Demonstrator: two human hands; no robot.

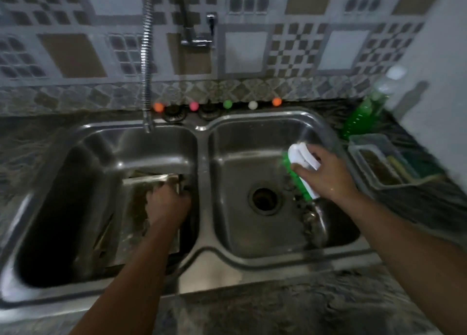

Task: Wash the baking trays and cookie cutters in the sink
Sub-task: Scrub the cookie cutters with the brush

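Observation:
A steel double sink [202,236] fills the view. In its left basin lies a metal baking tray [137,203], tilted against the basin's right wall. My left hand [168,203] grips the tray near its far right corner. Over the right basin, my right hand [326,175] holds a white scrub brush with green bristles [300,169], bristles facing left. Small metal pieces, probably cookie cutters [312,217], lie blurred on the right basin's floor near the drain [264,198].
A flexible metal tap hose [146,64] hangs over the left basin. Coloured balls [194,105] line the sink's back ledge. On the right counter stand a green liquid bottle [361,117] and a plastic container [381,162].

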